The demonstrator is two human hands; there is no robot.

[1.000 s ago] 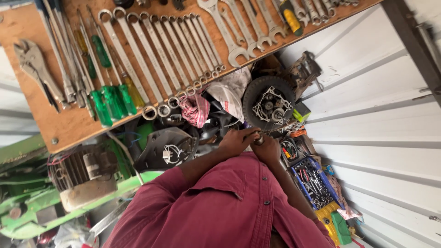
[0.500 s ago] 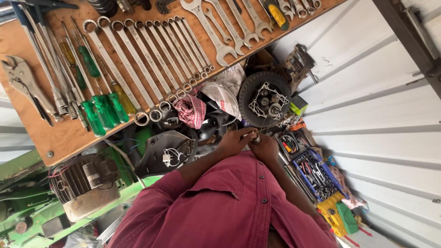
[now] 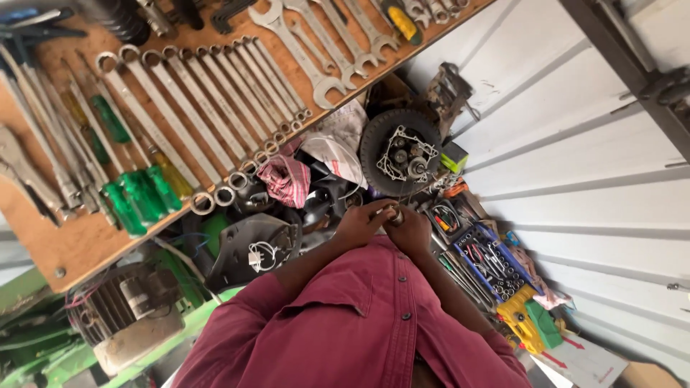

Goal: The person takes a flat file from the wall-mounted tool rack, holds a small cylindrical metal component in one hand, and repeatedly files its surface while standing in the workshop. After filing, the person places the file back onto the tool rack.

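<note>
Hands (image 3: 388, 224) pinch a small metal part (image 3: 396, 214), axis unclear.

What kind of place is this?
Most likely a mechanic's repair workshop: a wooden tool board hung with silver spanners, a black wheel with exposed metal hub, and an open blue socket tray.

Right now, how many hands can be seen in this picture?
2. The left hand and the right hand meet below the black wheel, both closed on a small metal part. No other hands show.
</note>
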